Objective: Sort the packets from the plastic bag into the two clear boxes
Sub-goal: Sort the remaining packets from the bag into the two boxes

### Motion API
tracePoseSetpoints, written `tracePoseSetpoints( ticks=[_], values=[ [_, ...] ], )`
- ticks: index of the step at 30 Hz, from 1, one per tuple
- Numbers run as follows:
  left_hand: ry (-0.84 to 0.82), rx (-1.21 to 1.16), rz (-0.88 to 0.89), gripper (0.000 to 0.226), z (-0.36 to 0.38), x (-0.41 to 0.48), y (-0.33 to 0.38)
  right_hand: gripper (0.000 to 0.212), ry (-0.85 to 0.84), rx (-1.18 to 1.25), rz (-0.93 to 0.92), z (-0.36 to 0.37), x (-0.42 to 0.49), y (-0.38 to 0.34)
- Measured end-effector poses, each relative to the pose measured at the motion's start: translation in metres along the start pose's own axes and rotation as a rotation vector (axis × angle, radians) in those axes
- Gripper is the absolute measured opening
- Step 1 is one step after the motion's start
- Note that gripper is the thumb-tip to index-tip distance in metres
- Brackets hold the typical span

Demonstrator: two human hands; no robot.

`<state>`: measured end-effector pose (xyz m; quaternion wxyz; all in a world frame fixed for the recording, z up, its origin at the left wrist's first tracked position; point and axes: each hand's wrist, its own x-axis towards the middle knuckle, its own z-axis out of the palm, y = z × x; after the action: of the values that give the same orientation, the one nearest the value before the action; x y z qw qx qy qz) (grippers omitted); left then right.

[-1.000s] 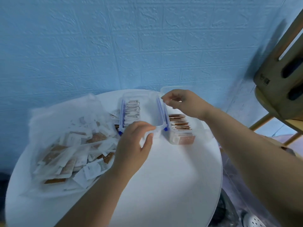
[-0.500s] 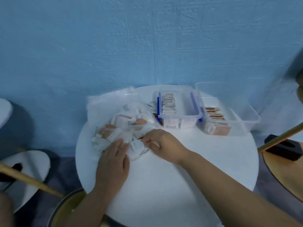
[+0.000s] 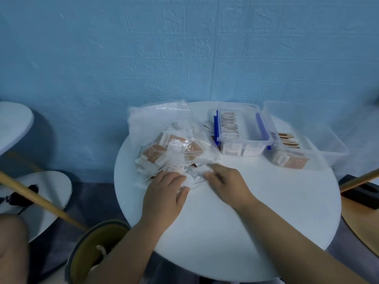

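Observation:
A clear plastic bag lies open on the left of the round white table, heaped with white and brown packets. Two clear boxes stand at the back right. The left box has blue clips and a row of pale packets. The right box holds brown ones. My left hand rests flat on loose white packets at the bag's near edge. My right hand is beside it, fingers curled down onto white packets. Blur hides whether it pinches one.
A round bin stands below the table's left edge. A wooden pole slants across the lower left, over a white stool. A wooden seat with a black object is at the right. The blue wall is right behind.
Both hands left the boxes and came down to the near edge of the bag. The view swung back and left, and the hands have since shifted a little among the loose packets.

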<state>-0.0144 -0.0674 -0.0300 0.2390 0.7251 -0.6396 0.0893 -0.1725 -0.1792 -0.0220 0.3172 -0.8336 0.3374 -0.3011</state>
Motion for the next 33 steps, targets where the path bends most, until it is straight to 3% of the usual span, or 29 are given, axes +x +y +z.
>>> tracePoseSetpoints(
  ticks=[4,7,11,14,16,21,26,30,33],
  values=[
    [-0.072,0.1,-0.109,0.043,0.0,0.011,0.006,0.015,0.115,0.224,0.189,-0.006,0.0,-0.005],
    [-0.216,0.192,-0.237,0.057,-0.004,0.024,0.019,0.01,0.135,0.248,0.206,-0.005,0.0,-0.006],
    [-0.207,0.2,-0.247,0.055,-0.002,0.027,0.019,0.011,0.137,0.263,0.225,-0.006,0.0,-0.003],
    [-0.01,0.077,-0.152,0.037,0.005,0.021,0.012,0.01,0.143,0.271,0.236,-0.006,0.001,-0.004],
    [0.138,-0.038,-0.11,0.038,0.009,0.017,0.009,0.009,0.157,0.316,0.266,-0.007,0.002,-0.004],
    [0.31,-0.308,-0.254,0.043,-0.002,0.018,0.013,0.003,0.167,0.526,0.328,-0.007,-0.001,-0.012],
    [0.284,-0.481,-0.342,0.043,-0.009,0.016,0.021,0.015,0.092,0.692,0.341,0.005,-0.007,-0.036],
    [0.21,-0.507,-0.293,0.034,-0.01,0.014,0.022,0.013,0.033,0.758,0.349,0.011,-0.001,-0.047],
    [0.196,-0.45,-0.315,0.03,-0.009,0.015,0.018,0.014,0.065,0.642,0.298,0.015,0.005,-0.045]
  ],
)
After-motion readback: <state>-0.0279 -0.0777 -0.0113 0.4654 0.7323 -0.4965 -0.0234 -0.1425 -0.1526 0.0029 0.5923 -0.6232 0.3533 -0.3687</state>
